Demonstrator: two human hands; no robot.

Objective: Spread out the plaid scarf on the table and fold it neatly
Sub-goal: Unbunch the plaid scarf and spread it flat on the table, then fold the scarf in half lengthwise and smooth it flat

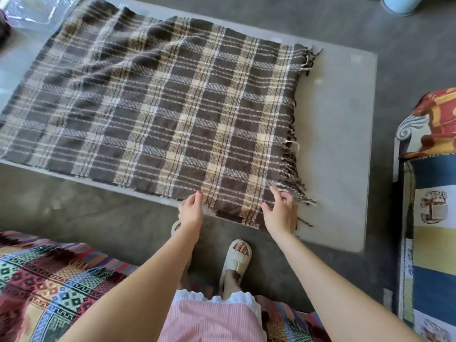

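The plaid scarf (153, 104) lies spread across the pale glass-topped bench (340, 124), brown with cream and white stripes, covering most of the surface from the left edge to a bare strip at the right. Its fringed end (296, 154) runs down the right side, and its near corner hangs slightly over the bench's front edge. A few soft wrinkles cross the far left part.

The left hand (190, 211) pinches the near hem of the scarf between thumb and fingertips. The right hand (280, 213) grips the near right corner just beside the fringe, fingers curled around the cloth.

Below the hands, a foot in a cream slide sandal (235, 259) stands on the grey floor (74, 206). A colourful patterned blanket (49, 287) lies at the lower left, and a bright patterned seat (431, 218) stands at the right. A clear plastic bag (32, 11) rests at the far left corner of the bench.
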